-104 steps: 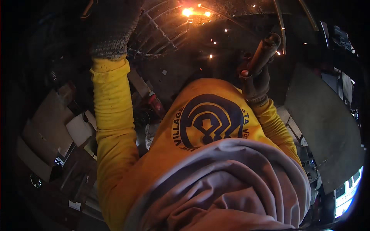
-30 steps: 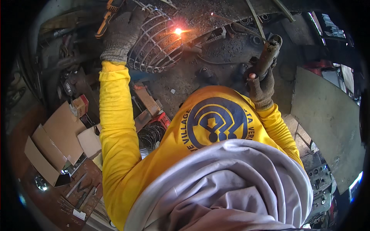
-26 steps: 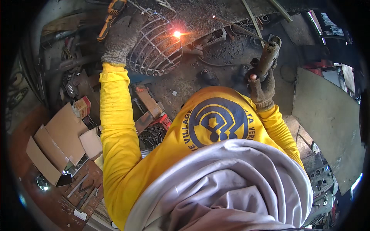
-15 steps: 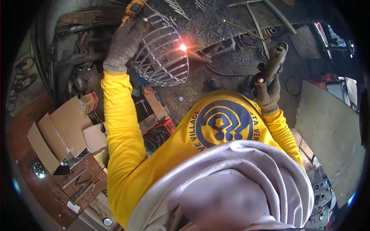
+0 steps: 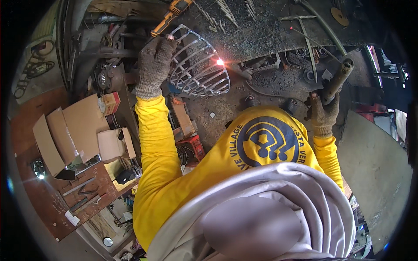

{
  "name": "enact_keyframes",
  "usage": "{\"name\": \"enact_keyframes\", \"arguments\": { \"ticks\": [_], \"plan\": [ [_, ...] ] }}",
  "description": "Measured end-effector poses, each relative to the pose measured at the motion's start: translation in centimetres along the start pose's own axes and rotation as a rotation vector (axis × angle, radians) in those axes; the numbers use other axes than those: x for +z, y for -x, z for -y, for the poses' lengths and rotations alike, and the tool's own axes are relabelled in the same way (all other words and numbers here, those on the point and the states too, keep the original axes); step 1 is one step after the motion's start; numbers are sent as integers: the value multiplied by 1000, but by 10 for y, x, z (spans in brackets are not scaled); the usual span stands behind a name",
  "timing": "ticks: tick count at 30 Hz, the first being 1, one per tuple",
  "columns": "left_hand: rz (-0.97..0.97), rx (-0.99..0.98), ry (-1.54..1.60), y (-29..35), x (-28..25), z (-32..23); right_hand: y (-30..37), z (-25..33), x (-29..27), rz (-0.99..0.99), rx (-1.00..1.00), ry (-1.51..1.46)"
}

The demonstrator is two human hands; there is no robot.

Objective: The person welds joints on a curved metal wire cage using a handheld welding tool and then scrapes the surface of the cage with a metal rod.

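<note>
Pale lilac cloth (image 5: 257, 182) lies nearest, draped in thick folds over the upper part of a yellow long-sleeved shirt (image 5: 167, 191) with a round dark-blue emblem on its front. Off to the left, a reddish-brown table (image 5: 43, 209) carries an opened cardboard box (image 5: 85, 126) and a few slim metal pieces (image 5: 78, 187), while a broad grey sheet (image 5: 374, 169) leans at the right. Beside the left sleeve sits a red carton (image 5: 193, 148), and two dark-shod feet (image 5: 251, 101) show just past the shirt's hem. Farther out, the right hand (image 5: 324, 114), in a brown knitted glove, has its fingers wrapped firmly round a rusty tubular holder (image 5: 336, 82); from this a thin rod (image 5: 322, 46) runs up and leftward to a small red glowing tip, clear of the work. The left hand (image 5: 155, 67), gloved alike with one bare fingertip showing, is curled tightly on the left edge of a curved metal grille (image 5: 199, 81), which is tilted in front of the work surface. A bright red-hot spot (image 5: 220, 62) burns on the grille's right rim. Just beyond that hand is a yellow-and-black tool (image 5: 170, 17). Farthest away, a dark bench (image 5: 261, 41) is strewn with grit, and short metal rods (image 5: 225, 12) lie across it.
</note>
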State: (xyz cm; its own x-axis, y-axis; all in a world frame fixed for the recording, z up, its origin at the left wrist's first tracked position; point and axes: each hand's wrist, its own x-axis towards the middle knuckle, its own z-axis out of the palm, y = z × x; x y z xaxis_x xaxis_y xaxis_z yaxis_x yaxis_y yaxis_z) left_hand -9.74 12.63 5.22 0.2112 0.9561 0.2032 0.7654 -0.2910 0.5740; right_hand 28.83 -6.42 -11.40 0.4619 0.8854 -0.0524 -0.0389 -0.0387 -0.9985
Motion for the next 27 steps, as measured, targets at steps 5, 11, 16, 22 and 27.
{"name": "enact_keyframes", "arguments": {
  "ticks": [5, 11, 16, 22, 27],
  "plan": [
    [-57, 1, 8, 11, 1, -6, -5, 17, -11, -82, 17, 10],
    [-72, -14, -55, 22, -5, -15, -17, 20, -27, -122, -128, 38],
    [-76, -106, -95, 23, -2, -48, -20, 20, -63, -245, -206, 148],
    [-50, -234, 54, 45, -12, 1, -75, 53, -104, -614, -461, 568],
    [14, -143, 81, 40, -10, -6, -106, 139, -152, -895, -304, 489]
  ]
}}
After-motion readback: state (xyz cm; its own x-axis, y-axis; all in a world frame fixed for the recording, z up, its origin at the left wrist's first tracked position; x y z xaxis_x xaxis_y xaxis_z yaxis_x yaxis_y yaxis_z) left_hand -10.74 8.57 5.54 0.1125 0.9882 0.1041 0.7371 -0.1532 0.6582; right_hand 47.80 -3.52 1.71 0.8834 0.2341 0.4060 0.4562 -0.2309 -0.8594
